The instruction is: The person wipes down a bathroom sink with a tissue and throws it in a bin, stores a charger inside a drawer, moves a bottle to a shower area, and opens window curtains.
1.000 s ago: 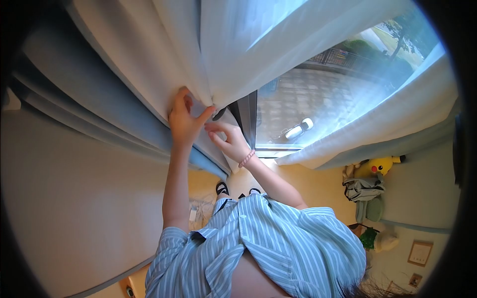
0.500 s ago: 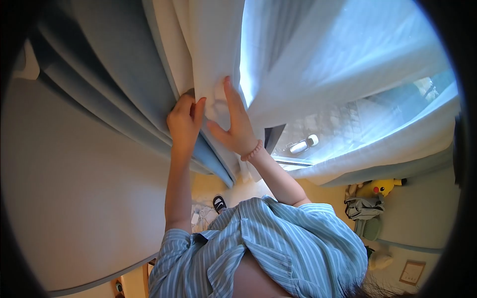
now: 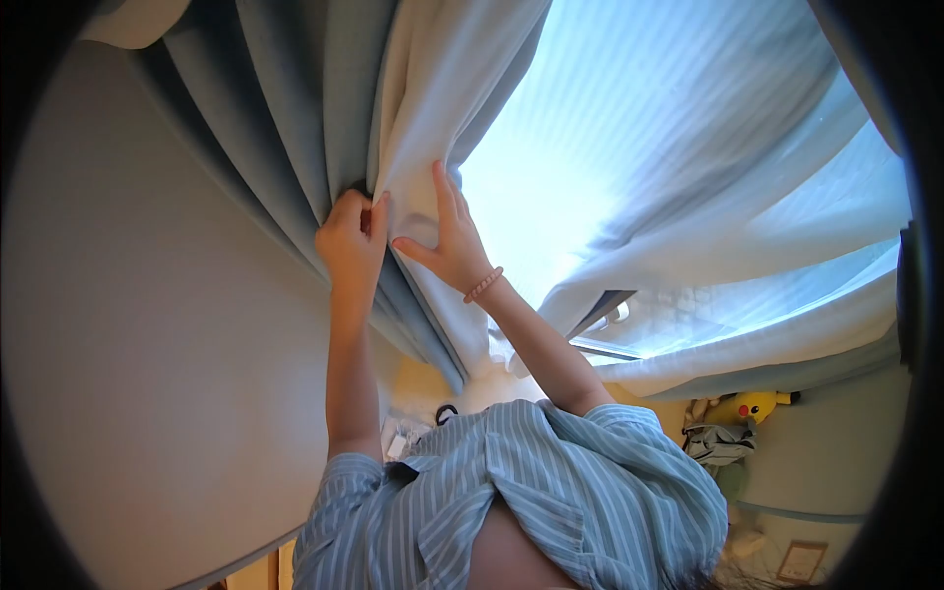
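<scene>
A pale curtain (image 3: 423, 88) hangs in folds in front of me, with blue-grey curtain folds (image 3: 280, 108) on its left. My left hand (image 3: 352, 234) is closed on the edge where the pale and blue-grey cloth meet, its fingertips partly hidden. To its right, my right hand (image 3: 450, 231) lies against the pale curtain with fingers stretched and thumb apart; a pink beaded bracelet (image 3: 483, 285) is on that wrist. A sheer white curtain (image 3: 649, 147) spreads over the bright window on the right.
A plain wall (image 3: 167, 324) fills the left side. Through the window's lower part shows a dark frame piece (image 3: 602, 311). At the lower right are a yellow plush toy (image 3: 755, 406), a grey bag (image 3: 720, 442) and a small picture frame (image 3: 801, 561).
The sheer curtain now covers more of the window. My left hand has closed on the curtain edge, and my right hand has opened out flat against the cloth. The view has shifted.
</scene>
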A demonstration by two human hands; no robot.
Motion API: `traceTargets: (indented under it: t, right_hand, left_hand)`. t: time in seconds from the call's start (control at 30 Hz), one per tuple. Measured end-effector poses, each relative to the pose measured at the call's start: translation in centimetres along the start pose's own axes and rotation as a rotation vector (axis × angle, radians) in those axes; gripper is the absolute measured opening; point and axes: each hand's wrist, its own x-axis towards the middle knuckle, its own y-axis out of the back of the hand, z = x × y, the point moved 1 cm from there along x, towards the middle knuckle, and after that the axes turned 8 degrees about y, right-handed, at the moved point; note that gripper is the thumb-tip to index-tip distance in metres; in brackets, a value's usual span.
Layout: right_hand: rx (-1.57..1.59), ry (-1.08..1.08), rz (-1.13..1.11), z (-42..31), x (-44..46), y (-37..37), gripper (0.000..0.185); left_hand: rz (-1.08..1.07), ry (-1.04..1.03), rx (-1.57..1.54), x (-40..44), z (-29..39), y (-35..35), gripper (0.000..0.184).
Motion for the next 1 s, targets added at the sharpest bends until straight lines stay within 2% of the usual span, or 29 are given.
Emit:
traceTargets:
  t: [0.1, 0.13, 0.17, 0.23, 0.3, 0.33, 0.37, 0.43, 0.5, 0.57, 0.63, 0.67, 0.73, 0.87, 0.93, 1.0]
  right_hand:
    - [-0.011, 0.045, 0.038, 0.0, 1.8, -2.0, 0.093]
    - [0.080, 0.000, 0.055, -0.5, 2.7, -1.3, 0.078]
    - [-0.005, 0.029, 0.109, -0.8, 3.4, 0.0, 0.066]
    - [-0.150, 0.111, 0.415, -3.2, 5.1, 4.0, 0.049]
    - [0.019, 0.292, 0.582, -6.3, 9.5, 9.5, 0.055]
    - [0.092, 0.392, 0.653, -7.9, 11.7, 12.3, 0.058]
    - [-0.081, 0.504, 0.686, -9.8, 14.6, 15.3, 0.064]
    - [-0.268, 0.584, 0.685, -12.2, 19.3, 18.9, 0.065]
    - [-0.356, 0.529, 0.626, -13.1, 22.6, 20.5, 0.066]
    - [-0.387, 0.418, 0.539, -12.7, 25.0, 20.6, 0.067]
    - [-0.400, 0.334, 0.482, -12.0, 26.4, 20.1, 0.068]
    - [-0.406, 0.299, 0.464, -11.6, 26.9, 19.9, 0.069]
    - [-0.419, 0.268, 0.451, -11.5, 27.8, 19.2, 0.070]
    - [-0.428, 0.281, 0.473, -11.5, 29.8, 17.6, 0.072]
    - [-0.440, 0.293, 0.508, -12.5, 31.0, 18.0, 0.073]
    - [-0.442, 0.315, 0.531, -13.3, 31.8, 17.9, 0.075]
  left_hand:
    - [-0.035, -0.027, -0.022, 1.0, -0.4, 2.0, 0.030]
    - [-0.112, -0.063, 0.016, 1.1, -0.2, 2.4, 0.029]
    - [-0.191, -0.102, 0.055, 0.9, 0.0, 2.6, 0.027]
    - [-0.360, -0.196, 0.004, -0.2, 0.8, 2.7, 0.026]
    - [-0.487, -0.448, -0.067, -0.3, 3.0, 3.9, 0.024]
    - [-0.413, -0.544, -0.137, 0.0, 3.7, 4.7, 0.022]
    - [-0.332, -0.555, -0.189, 0.5, 4.0, 5.6, 0.025]
    - [-0.091, -0.586, -0.208, 2.5, 2.5, 8.0, 0.030]
    - [0.205, -0.461, -0.100, 5.7, -0.2, 9.9, 0.038]
    - [0.391, -0.296, -0.082, 11.0, -1.5, 11.4, 0.050]
    - [0.460, -0.135, -0.065, 14.9, -1.8, 12.8, 0.063]
    - [0.470, -0.133, -0.060, 16.7, -2.7, 12.9, 0.063]
    - [0.378, -0.133, -0.278, 19.9, -4.0, 13.3, 0.070]
    - [0.341, -0.103, -0.270, 24.8, -5.1, 13.6, 0.077]
    - [0.198, -0.183, -0.413, 27.5, -4.6, 14.4, 0.081]
    - [0.226, -0.233, -0.482, 30.6, -4.1, 15.4, 0.079]
